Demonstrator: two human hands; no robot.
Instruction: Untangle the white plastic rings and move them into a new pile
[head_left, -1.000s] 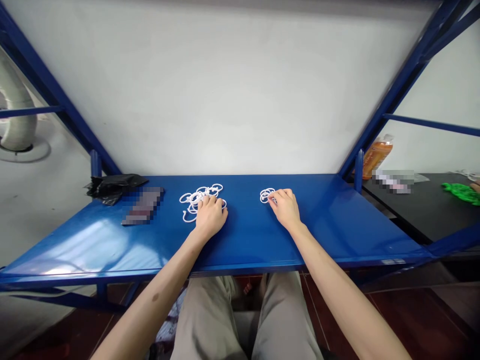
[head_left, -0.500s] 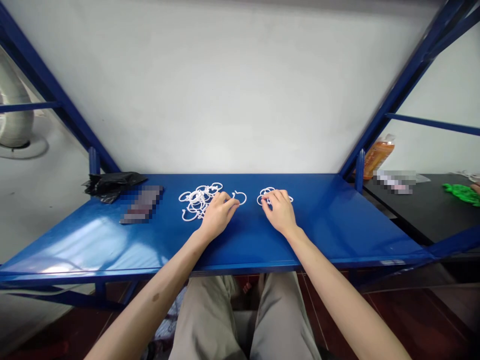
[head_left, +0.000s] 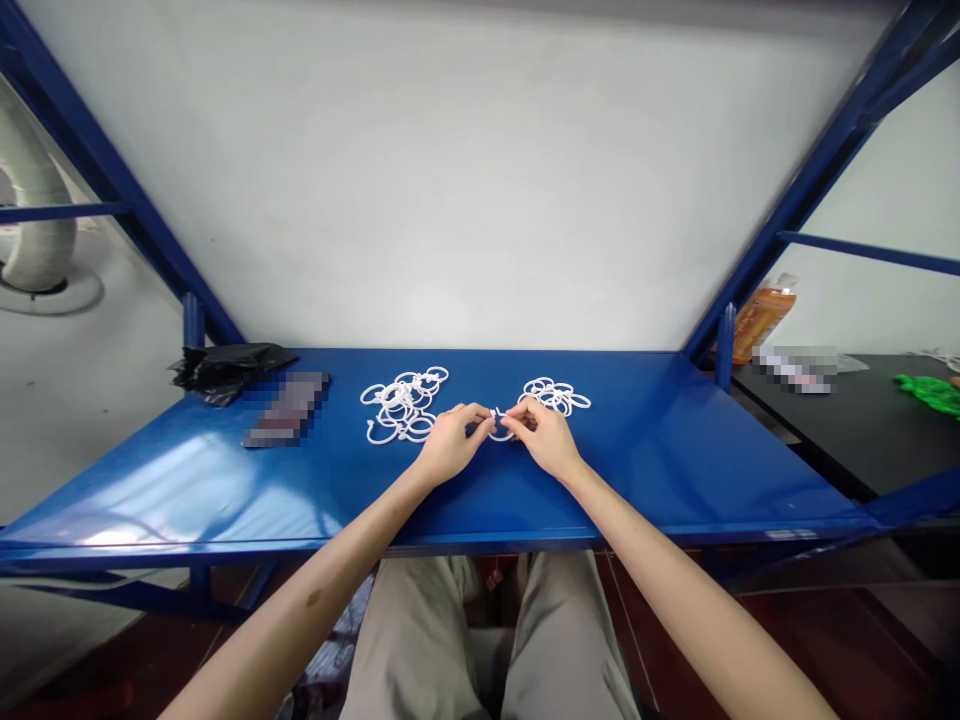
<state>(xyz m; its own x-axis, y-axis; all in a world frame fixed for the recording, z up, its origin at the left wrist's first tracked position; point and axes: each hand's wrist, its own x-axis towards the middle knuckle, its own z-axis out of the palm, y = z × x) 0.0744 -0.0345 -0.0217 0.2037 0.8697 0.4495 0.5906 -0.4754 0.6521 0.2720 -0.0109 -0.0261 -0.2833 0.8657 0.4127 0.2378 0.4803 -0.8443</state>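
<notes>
Between my two hands is a white open ring, its gap facing the far side. My left hand pinches one end of it. The other end is in the fingertips of my right hand, so both hands are closed on the same ring. Left of my left hand lies a loose pile of white rings, several of them overlapping. A smaller group of white rings rests just beyond my right hand. My fingers hide parts of the held ring.
On the left of the blue table lie a black plastic bag and a dark, blurred-out flat item. A black table to the right holds an orange bottle and a green object. Blue frame posts rise at both sides.
My right hand has let go over the right group and come left to the held ring. My left hand has moved slightly right with that ring, and it has turned, gap away from me.
</notes>
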